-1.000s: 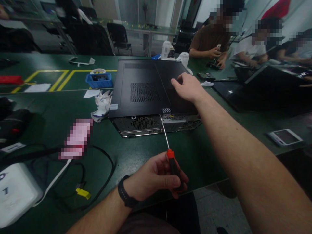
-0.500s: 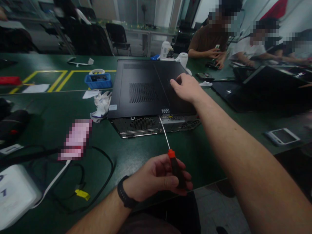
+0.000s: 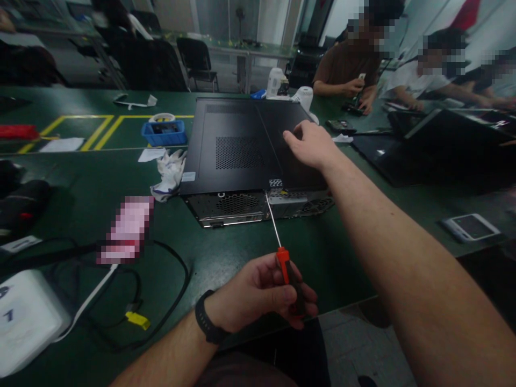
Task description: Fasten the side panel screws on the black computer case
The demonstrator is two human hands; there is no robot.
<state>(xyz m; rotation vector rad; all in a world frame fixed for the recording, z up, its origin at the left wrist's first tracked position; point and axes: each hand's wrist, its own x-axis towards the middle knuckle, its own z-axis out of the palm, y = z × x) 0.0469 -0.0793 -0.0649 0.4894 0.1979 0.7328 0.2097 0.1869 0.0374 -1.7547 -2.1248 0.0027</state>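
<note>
A black desktop computer case (image 3: pixel 234 121) lies flat on the green table, its metal rear side towards me. My left hand (image 3: pixel 258 295) is closed around the handle of a screwdriver (image 3: pixel 285 264) with orange-red and dark parts. The long shaft slants up to the case's rear, and its tip meets the edge just under the top panel. Whatever the tip bears on is too small to make out. On the right part of the top panel rests my right hand (image 3: pixel 312 145), holding nothing, thumb stretched out and the other fingers partly hidden.
Left of the case are a work glove (image 3: pixel 169 174), a blue bin (image 3: pixel 163 133) and a pixelated pink object (image 3: pixel 131 226) among black cables. A white box (image 3: pixel 30 322) sits near left. To the right are a black laptop (image 3: pixel 443 145) and a phone-like device (image 3: pixel 471 227). Co-workers sit beyond.
The screwdriver handle has turned in my left hand, showing more orange-red now. Its tip stays at the same spot on the case. My right hand has not moved on the panel.
</note>
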